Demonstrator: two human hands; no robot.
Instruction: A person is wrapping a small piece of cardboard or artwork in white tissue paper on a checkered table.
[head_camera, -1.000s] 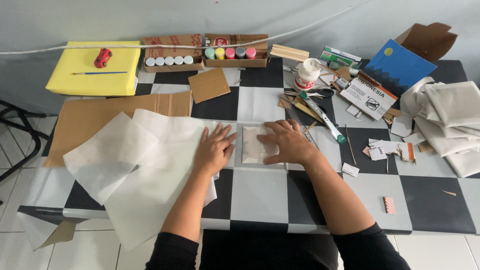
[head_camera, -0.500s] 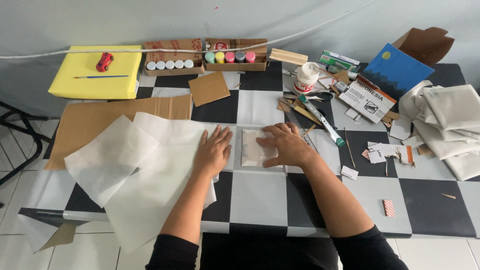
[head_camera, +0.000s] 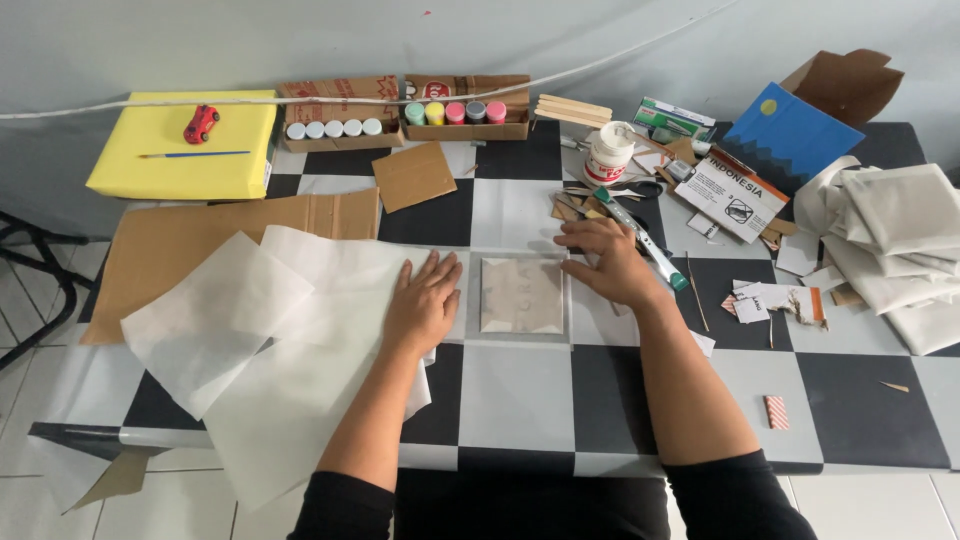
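A small square cardboard panel under translucent paper is lying flat on the checkered worktop, between both hands. The left hand is pressing flat, fingers spread, on white tracing sheets; the right hand, open, is seemingly touching the panel's edge. Uneven pressure could be creasing or shifting the thin sheet.

Both forearms reach toward twelve o'clock in dark sleeves. The left hand lies flat, palm down, fingers spread. The right hand rests flat too, fingers pointing toward ten o'clock.
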